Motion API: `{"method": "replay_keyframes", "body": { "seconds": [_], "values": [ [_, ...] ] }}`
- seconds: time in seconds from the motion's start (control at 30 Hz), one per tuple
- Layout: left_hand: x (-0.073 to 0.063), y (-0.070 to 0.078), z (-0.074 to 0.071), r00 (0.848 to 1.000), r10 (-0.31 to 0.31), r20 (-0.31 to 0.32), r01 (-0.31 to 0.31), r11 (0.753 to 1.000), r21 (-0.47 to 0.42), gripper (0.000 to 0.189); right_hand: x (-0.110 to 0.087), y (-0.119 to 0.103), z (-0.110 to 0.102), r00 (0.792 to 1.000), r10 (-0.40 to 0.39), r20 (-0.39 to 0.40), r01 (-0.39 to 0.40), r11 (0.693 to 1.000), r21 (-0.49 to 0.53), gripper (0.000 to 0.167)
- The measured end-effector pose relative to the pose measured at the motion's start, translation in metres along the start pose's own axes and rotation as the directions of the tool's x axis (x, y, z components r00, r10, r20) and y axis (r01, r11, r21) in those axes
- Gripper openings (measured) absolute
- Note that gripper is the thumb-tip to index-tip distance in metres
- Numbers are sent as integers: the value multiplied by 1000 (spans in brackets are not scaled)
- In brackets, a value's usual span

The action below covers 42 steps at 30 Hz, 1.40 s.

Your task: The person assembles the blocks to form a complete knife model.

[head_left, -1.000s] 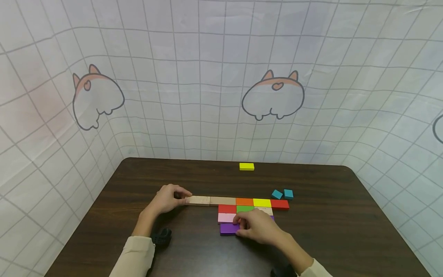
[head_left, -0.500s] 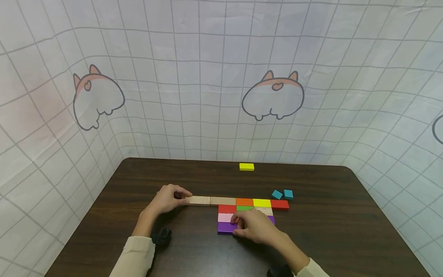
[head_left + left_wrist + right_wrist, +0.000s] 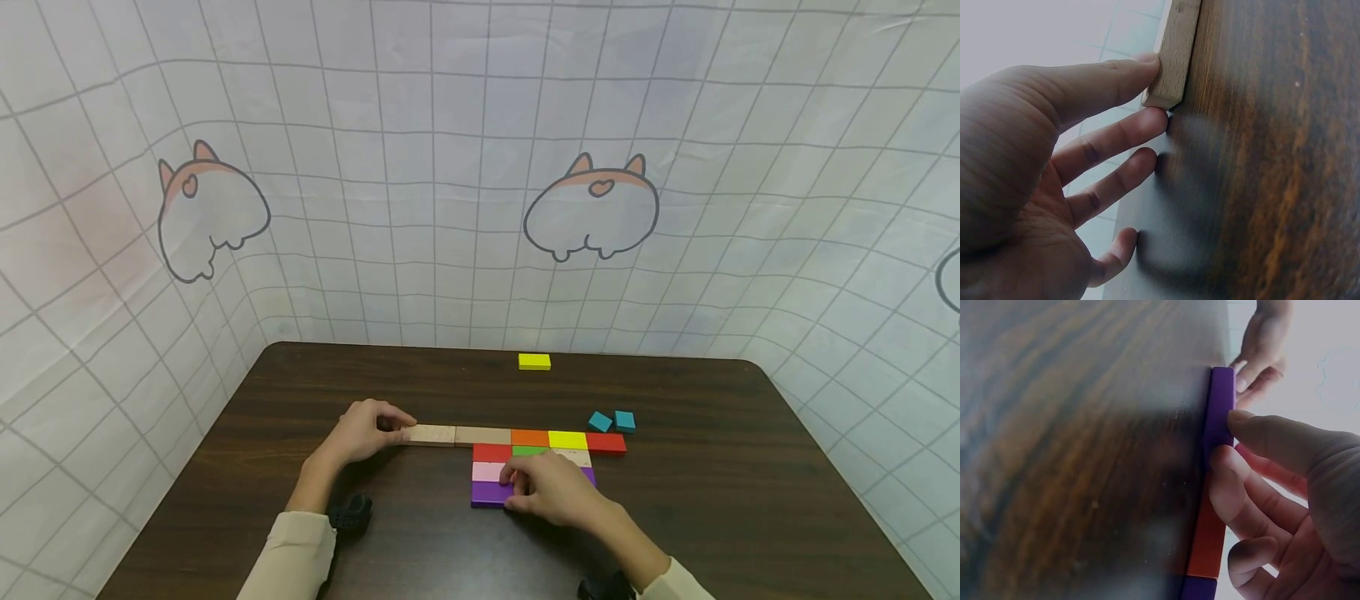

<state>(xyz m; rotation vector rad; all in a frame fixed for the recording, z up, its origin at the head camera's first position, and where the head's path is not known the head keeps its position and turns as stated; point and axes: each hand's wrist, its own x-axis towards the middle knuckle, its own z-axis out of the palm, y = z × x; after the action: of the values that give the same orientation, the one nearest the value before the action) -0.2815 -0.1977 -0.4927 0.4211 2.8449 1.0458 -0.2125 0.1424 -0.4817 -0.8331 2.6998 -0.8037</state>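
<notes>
My left hand (image 3: 363,432) pinches the left end of a plain wooden block (image 3: 432,434), its thumb against the block's side in the left wrist view. That block lies at the left of a straight row: a second wooden block (image 3: 483,435), then orange (image 3: 529,437), yellow (image 3: 567,439) and red (image 3: 606,443). My right hand (image 3: 558,490) holds a purple block (image 3: 1219,403) between thumb and finger at the near left of the layout. Behind it sit a pink block (image 3: 486,472) and a red one (image 3: 491,452). An orange-red block (image 3: 1207,540) shows beside it in the right wrist view; my hand hides it from above.
Two small teal blocks (image 3: 625,421) stand behind the red end of the row. A lone yellow block (image 3: 534,362) lies near the far edge of the dark wooden table (image 3: 360,375). A white gridded cloth (image 3: 420,200) hangs around the table.
The right hand has moved slightly left with the purple block, which now lines up under the pink block and touches it. My left hand has stayed in place.
</notes>
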Motion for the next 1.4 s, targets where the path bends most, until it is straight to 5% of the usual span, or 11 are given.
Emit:
{"method": "replay_keyframes", "body": {
  "seconds": [0.23, 0.53, 0.73, 0.9, 1.4],
  "values": [
    [1, 0, 1, 1000, -2, 0, 2, 1000, 4, 14, 1, 7, -15, 998, -45, 54, 40, 996, 79, 21],
    [1, -3, 0, 1000, 2, 1, -2, 1000, -1, 14, 18, 36, -67, 985, -87, 152, 47, 967, 249, 34],
    [1, -1, 0, 1000, 8, 1, -8, 1000, -1, 14, 35, 59, -99, 999, 10, 53, -19, 983, 182, 35],
    [1, 0, 0, 1000, 10, 5, -10, 1000, -7, 14, 50, 84, -111, 991, 132, -22, -128, 984, 123, 42],
    [2, -5, 3, 1000, 13, 3, -13, 1000, -6, 14, 89, 129, -110, 965, 264, -3, -259, 948, 187, 72]
  ]
}}
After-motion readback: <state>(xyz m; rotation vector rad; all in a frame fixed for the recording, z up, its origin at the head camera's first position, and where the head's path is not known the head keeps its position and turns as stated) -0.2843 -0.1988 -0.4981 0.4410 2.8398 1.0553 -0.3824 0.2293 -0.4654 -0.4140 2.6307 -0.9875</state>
